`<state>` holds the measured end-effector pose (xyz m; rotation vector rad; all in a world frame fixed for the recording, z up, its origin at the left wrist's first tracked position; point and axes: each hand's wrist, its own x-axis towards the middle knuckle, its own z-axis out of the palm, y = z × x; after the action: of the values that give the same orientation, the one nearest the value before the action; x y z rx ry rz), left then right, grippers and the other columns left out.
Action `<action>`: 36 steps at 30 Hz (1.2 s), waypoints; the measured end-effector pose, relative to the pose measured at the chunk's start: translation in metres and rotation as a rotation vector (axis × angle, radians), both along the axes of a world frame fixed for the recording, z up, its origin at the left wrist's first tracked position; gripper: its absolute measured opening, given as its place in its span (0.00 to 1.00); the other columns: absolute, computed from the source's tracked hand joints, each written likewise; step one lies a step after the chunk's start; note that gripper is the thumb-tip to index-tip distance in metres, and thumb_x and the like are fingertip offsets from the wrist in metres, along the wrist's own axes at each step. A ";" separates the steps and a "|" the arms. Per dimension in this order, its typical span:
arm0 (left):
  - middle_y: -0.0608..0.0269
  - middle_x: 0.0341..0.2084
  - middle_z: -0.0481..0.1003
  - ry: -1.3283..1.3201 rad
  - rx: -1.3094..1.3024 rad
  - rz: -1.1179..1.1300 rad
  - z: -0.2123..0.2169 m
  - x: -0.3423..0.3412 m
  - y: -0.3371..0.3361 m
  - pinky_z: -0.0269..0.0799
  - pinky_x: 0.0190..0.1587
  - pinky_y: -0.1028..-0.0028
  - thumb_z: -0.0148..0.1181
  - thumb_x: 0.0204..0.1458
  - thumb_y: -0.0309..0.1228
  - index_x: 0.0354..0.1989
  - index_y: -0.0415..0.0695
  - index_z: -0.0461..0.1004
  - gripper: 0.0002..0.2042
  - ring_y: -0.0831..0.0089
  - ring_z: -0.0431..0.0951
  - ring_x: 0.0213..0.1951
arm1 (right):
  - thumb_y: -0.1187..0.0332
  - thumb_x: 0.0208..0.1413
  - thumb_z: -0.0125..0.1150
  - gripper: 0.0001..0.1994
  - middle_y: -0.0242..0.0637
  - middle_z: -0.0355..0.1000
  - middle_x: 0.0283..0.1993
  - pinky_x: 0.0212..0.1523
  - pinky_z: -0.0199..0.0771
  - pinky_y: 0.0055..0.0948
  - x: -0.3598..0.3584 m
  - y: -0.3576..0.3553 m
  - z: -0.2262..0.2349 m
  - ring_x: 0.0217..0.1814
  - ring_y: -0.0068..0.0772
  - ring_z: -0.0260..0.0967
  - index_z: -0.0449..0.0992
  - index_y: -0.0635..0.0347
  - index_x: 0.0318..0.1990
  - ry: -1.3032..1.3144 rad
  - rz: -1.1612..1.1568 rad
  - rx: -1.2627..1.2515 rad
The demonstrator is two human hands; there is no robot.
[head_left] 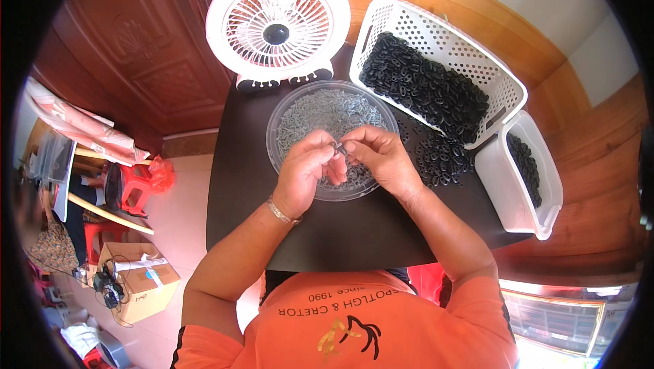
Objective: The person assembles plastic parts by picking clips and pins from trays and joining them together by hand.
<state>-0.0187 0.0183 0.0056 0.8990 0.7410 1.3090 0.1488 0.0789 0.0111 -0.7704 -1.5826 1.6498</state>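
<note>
Over a round clear tub (pixel 272 154), my left hand (pixel 301 171) and my right hand (pixel 387 165) meet with their fingertips together. Pinched between them is a small dark part (pixel 340 149), too small to make out fully. Many small grey, screw-like pieces (pixel 317 111) fill the tub. To the right of the tub, a loose pile of small black oval pieces (pixel 443 160) lies on the dark table (pixel 347 239). Both hands are closed at the fingertips, and the left one's lower fingers curl below the part.
Behind the pile, a white perforated basket (pixel 470 39) holds many more black pieces. A whitish bin (pixel 501 185) with black pieces stands at the table's right edge. A pink-and-white fan (pixel 276 33) stands at the back left. On the floor at left sits a cardboard box (pixel 146 294).
</note>
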 end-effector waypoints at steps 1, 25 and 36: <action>0.59 0.23 0.73 -0.005 0.006 0.008 0.000 -0.001 0.000 0.68 0.29 0.76 0.47 0.54 0.34 0.32 0.41 0.67 0.08 0.72 0.73 0.25 | 0.74 0.57 0.58 0.05 0.30 0.73 0.31 0.36 0.67 0.18 -0.001 -0.002 0.002 0.32 0.15 0.65 0.75 0.66 0.38 0.002 -0.001 -0.001; 0.67 0.16 0.68 0.307 -0.022 0.147 -0.003 0.008 -0.003 0.60 0.22 0.81 0.50 0.54 0.30 0.29 0.41 0.68 0.06 0.81 0.65 0.18 | 0.75 0.53 0.62 0.11 0.36 0.75 0.34 0.37 0.72 0.21 0.018 0.006 0.005 0.32 0.21 0.70 0.74 0.67 0.44 0.190 0.079 -0.240; 0.68 0.16 0.67 0.322 -0.022 0.169 -0.001 0.010 -0.005 0.58 0.22 0.81 0.50 0.54 0.29 0.29 0.40 0.68 0.06 0.82 0.64 0.19 | 0.79 0.53 0.60 0.10 0.30 0.74 0.36 0.43 0.71 0.19 0.013 -0.005 0.012 0.39 0.16 0.70 0.73 0.66 0.43 -0.015 -0.023 0.015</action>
<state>-0.0085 0.0129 0.0048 1.0614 1.1001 1.3150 0.1614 0.0739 0.0230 -0.7917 -1.5896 1.6174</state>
